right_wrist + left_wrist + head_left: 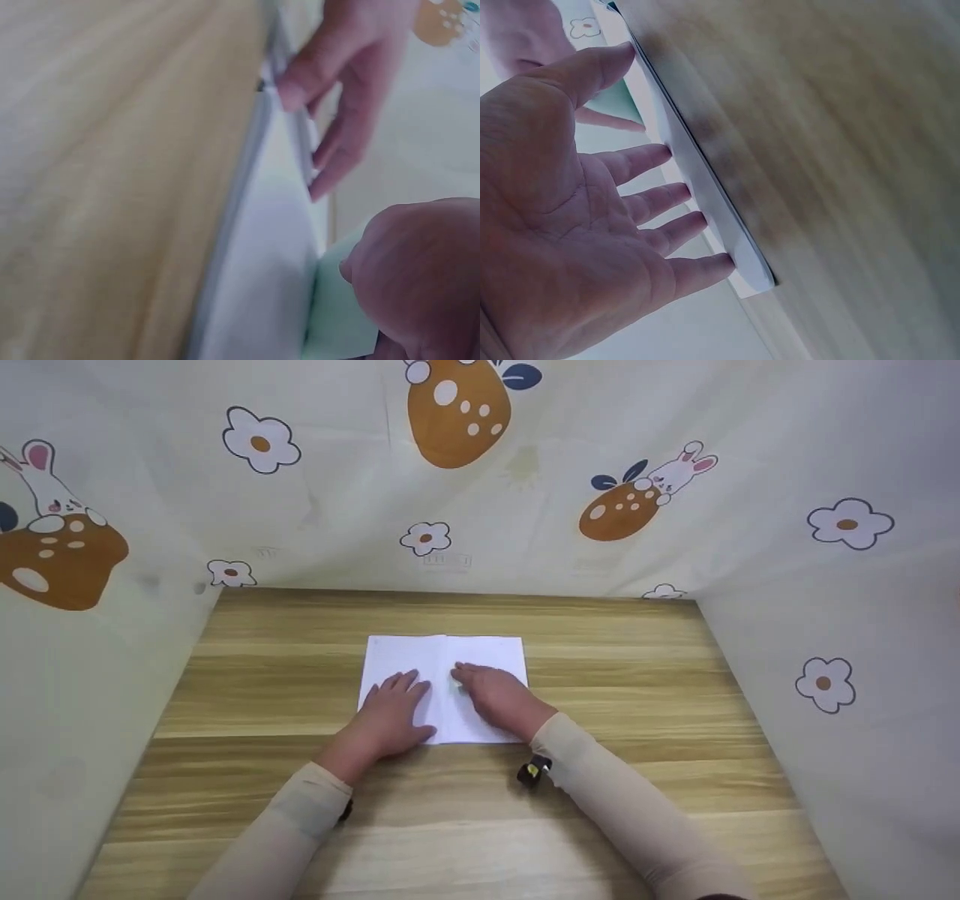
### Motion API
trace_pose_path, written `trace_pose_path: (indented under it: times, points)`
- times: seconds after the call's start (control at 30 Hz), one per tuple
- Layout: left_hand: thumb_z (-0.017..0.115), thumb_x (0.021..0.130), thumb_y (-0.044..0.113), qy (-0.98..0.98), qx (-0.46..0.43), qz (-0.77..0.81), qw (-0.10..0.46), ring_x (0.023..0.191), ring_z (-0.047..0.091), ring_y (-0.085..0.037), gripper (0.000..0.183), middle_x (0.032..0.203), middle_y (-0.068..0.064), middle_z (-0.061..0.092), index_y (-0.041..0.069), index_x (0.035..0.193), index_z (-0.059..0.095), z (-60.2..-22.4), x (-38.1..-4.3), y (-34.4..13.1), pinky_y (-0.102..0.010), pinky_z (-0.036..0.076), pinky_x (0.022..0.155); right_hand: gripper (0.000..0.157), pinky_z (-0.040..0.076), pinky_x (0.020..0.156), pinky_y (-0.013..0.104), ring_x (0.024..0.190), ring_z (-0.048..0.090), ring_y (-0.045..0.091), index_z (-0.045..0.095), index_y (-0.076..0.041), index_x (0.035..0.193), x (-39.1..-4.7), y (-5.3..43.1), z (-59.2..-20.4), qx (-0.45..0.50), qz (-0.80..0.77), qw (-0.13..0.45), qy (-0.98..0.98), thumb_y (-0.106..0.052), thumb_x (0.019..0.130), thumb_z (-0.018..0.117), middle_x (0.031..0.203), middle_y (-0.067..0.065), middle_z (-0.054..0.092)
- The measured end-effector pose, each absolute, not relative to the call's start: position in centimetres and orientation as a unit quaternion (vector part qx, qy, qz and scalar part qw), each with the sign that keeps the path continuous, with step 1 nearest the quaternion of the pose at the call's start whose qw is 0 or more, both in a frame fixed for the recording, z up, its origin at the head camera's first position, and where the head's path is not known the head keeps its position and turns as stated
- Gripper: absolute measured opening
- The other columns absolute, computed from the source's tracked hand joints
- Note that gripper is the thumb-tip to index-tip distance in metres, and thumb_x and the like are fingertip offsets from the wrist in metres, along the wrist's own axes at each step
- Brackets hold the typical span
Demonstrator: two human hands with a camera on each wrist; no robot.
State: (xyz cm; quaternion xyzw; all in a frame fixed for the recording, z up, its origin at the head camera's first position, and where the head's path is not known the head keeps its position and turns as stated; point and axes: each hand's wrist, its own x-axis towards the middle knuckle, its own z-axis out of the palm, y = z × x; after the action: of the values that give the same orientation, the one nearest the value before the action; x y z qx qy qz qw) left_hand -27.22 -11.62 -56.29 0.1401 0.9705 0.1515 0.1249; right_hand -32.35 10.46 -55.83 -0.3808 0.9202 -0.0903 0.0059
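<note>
An open notebook (pixel 405 651) with white pages lies flat on the table. My left hand (pixel 386 721) rests on its left page with the fingers spread, and the left wrist view shows the fingertips (pixel 721 264) touching the paper. Over the right page, my right hand (pixel 501 697) grips a small pale green block (pixel 341 307) against the paper, close to the centre fold. The hand covers much of that block, and its exact kind cannot be made out.
The wood-grain table (pixel 637 750) extends around the notebook. Light cloth walls (pixel 525 547) with rabbit and flower prints enclose the back and both sides. A small black device (pixel 531 772) hangs at the right wrist.
</note>
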Motion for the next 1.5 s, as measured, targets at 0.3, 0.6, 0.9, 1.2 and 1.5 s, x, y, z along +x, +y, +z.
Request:
trace_pose_path:
  times: [0.3, 0.6, 0.9, 1.2, 1.5]
  points:
    - [0.070, 0.091, 0.048, 0.969, 0.153, 0.154, 0.115, 0.150, 0.023, -0.043, 0.080, 0.164, -0.018, 0.028, 0.009, 0.155, 0.041, -56.0, -27.0, -11.6, -0.067, 0.022, 0.116, 0.033, 0.045, 0.106, 0.037, 0.122, 0.060, 0.020, 0.067, -0.009, 0.133, -35.1, 13.5, -54.6, -0.259, -0.431, 0.073, 0.861, -0.011, 0.107, 0.046, 0.132, 0.004, 0.067]
    - [0.069, 0.092, 0.049, 0.969, 0.152, 0.151, 0.120, 0.150, 0.021, -0.043, 0.081, 0.165, -0.018, 0.026, 0.009, 0.156, 0.039, -56.0, -26.9, -11.7, -0.067, 0.021, 0.116, 0.031, 0.050, 0.091, 0.052, 0.098, 0.060, 0.030, 0.066, -0.002, 0.120, -35.8, 17.0, -53.9, -0.112, -0.611, 0.064, 0.781, -0.022, 0.109, 0.046, 0.110, 0.016, 0.067]
    - [0.069, 0.092, 0.049, 0.969, 0.148, 0.151, 0.124, 0.151, 0.021, -0.042, 0.081, 0.165, -0.017, 0.025, 0.010, 0.156, 0.038, -56.1, -27.0, -11.8, -0.067, 0.020, 0.117, 0.031, 0.049, 0.081, 0.046, 0.091, 0.058, 0.038, 0.067, -0.003, 0.123, -36.1, 20.5, -53.1, -0.127, -0.540, -0.004, 0.832, -0.019, 0.109, 0.045, 0.102, 0.022, 0.067]
    - [0.069, 0.091, 0.049, 0.969, 0.150, 0.157, 0.121, 0.150, 0.021, -0.043, 0.081, 0.165, -0.017, 0.026, 0.010, 0.156, 0.039, -56.5, -27.1, -11.9, -0.067, 0.020, 0.116, 0.038, 0.047, 0.105, 0.046, 0.120, 0.062, 0.031, 0.058, -0.008, 0.141, -36.2, 25.1, -52.8, -0.213, -0.272, -0.053, 0.937, -0.010, 0.107, 0.043, 0.136, 0.013, 0.063]
    - [0.068, 0.091, 0.049, 0.969, 0.149, 0.156, 0.123, 0.151, 0.021, -0.042, 0.081, 0.165, -0.017, 0.025, 0.010, 0.156, 0.039, -56.4, -27.2, -11.8, -0.067, 0.019, 0.117, 0.035, 0.047, 0.106, 0.051, 0.122, 0.061, 0.039, 0.057, 0.003, 0.137, -36.1, 28.8, -54.9, -0.305, -0.107, -0.096, 0.941, -0.007, 0.104, 0.047, 0.133, 0.022, 0.063]
